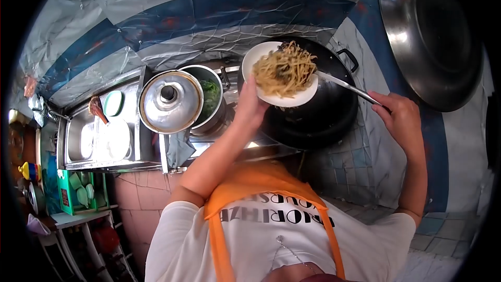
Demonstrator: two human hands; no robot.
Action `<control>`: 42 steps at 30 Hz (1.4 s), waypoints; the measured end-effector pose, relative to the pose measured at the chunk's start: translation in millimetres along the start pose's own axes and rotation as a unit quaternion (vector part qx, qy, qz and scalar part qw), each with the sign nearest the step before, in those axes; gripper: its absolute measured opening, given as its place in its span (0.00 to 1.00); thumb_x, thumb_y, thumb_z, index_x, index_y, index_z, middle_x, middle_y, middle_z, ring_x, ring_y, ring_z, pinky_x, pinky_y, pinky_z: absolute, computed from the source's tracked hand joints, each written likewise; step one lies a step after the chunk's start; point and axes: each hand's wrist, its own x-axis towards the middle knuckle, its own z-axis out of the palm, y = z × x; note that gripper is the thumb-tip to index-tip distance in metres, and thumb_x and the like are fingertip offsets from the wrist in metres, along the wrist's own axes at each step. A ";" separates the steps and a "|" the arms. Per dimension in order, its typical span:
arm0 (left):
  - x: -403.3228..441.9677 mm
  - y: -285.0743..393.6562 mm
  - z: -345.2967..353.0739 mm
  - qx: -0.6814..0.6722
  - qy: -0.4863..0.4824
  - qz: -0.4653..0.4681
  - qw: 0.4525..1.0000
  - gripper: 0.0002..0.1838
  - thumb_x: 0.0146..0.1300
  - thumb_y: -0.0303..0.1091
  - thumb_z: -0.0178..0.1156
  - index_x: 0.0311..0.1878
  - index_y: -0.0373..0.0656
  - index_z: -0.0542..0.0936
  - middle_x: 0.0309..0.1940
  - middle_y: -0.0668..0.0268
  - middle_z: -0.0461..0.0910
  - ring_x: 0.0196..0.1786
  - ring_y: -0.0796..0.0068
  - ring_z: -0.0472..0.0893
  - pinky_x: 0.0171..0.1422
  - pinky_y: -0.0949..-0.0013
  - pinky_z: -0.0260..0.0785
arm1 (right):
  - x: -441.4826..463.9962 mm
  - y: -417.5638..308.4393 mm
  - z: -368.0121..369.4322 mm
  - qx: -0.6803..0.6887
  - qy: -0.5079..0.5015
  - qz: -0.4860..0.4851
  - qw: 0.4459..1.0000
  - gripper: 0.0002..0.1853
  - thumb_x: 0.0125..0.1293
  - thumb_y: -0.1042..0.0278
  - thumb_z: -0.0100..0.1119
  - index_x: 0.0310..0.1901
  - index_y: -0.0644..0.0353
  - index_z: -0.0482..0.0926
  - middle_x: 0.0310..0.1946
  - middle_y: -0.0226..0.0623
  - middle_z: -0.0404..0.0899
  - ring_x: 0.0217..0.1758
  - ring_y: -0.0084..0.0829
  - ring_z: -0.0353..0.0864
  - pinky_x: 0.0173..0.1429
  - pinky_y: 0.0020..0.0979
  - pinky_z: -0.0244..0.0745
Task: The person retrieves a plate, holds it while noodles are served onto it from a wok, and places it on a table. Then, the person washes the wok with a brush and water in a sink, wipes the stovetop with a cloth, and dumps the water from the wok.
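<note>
Seemingly, most of the dishing-up is done — pale strips of food point(286, 73) heap the white plate point(260, 52) over the far-left edge of the wok point(321, 122), where only small scraps show. The left hand point(252, 102) is curled onto the plate's rim, fingers partly hidden; the right hand point(401, 119) is wrapped around a metal utensil point(350, 87) — its tip at the heap.

Holds plate point(258, 54) of food point(286, 70), probably noodles, in left hand point(252, 103) at one o'clock; grips utensil point(348, 86) in right hand point(401, 116) at three.
</note>
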 end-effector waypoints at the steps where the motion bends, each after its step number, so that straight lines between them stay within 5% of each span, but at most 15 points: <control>1: -3.6 1.3 -0.5 -0.003 -0.007 -0.002 1.000 0.24 0.76 0.50 0.42 0.67 0.47 0.63 0.63 0.64 0.70 0.63 0.65 0.72 0.64 0.56 0.69 | -1.6 -1.8 3.2 -0.005 0.016 0.001 1.000 0.13 0.57 0.66 0.65 0.46 0.48 0.85 0.20 0.35 0.73 0.24 0.38 0.74 0.29 0.37 0.67; 16: -13.1 11.4 -0.3 -0.037 -0.032 0.016 0.999 0.25 0.76 0.50 0.38 0.69 0.48 0.61 0.65 0.63 0.68 0.65 0.64 0.71 0.65 0.54 0.67 | -0.8 -17.8 -8.7 -0.264 0.221 -0.097 0.934 0.24 0.56 0.77 0.63 0.55 0.43 0.82 0.29 0.33 0.72 0.28 0.31 0.74 0.32 0.30 0.69; 28: -6.3 13.4 -2.1 -0.038 -0.020 0.011 0.999 0.24 0.76 0.49 0.39 0.69 0.48 0.60 0.65 0.63 0.67 0.65 0.64 0.71 0.66 0.53 0.67 | -12.1 -16.5 -14.5 0.009 0.102 -0.026 0.994 0.21 0.58 0.76 0.64 0.54 0.48 0.81 0.26 0.37 0.70 0.25 0.35 0.72 0.30 0.32 0.67; 32: -7.3 15.9 -1.3 -0.025 -0.015 0.015 0.999 0.24 0.76 0.48 0.40 0.68 0.46 0.61 0.64 0.61 0.68 0.64 0.63 0.71 0.66 0.52 0.67 | -8.9 -15.0 1.4 -0.039 0.114 -0.005 0.993 0.19 0.61 0.74 0.62 0.54 0.49 0.81 0.26 0.37 0.71 0.24 0.36 0.72 0.30 0.32 0.67; 37: -31.7 34.2 -1.3 -0.032 -0.014 0.031 0.999 0.25 0.76 0.47 0.39 0.69 0.43 0.60 0.64 0.58 0.68 0.65 0.61 0.71 0.69 0.54 0.65 | -6.7 13.3 -4.8 0.086 0.082 0.113 0.987 0.16 0.63 0.74 0.59 0.53 0.56 0.81 0.28 0.43 0.77 0.31 0.42 0.77 0.39 0.35 0.71; 40: -58.1 50.4 -2.2 -0.041 0.037 0.023 0.998 0.28 0.76 0.52 0.36 0.71 0.46 0.58 0.69 0.60 0.64 0.70 0.63 0.65 0.74 0.54 0.58 | 1.3 33.1 17.5 0.051 0.050 0.095 0.993 0.14 0.62 0.72 0.60 0.50 0.58 0.81 0.34 0.45 0.81 0.38 0.45 0.80 0.44 0.38 0.73; 42: -63.3 60.0 -8.5 -0.036 0.048 0.033 0.998 0.30 0.76 0.54 0.35 0.72 0.46 0.58 0.70 0.62 0.62 0.71 0.63 0.63 0.75 0.54 0.55 | 14.7 27.5 21.4 0.045 -0.125 0.134 0.982 0.14 0.59 0.70 0.62 0.47 0.58 0.82 0.38 0.45 0.83 0.45 0.47 0.81 0.48 0.41 0.74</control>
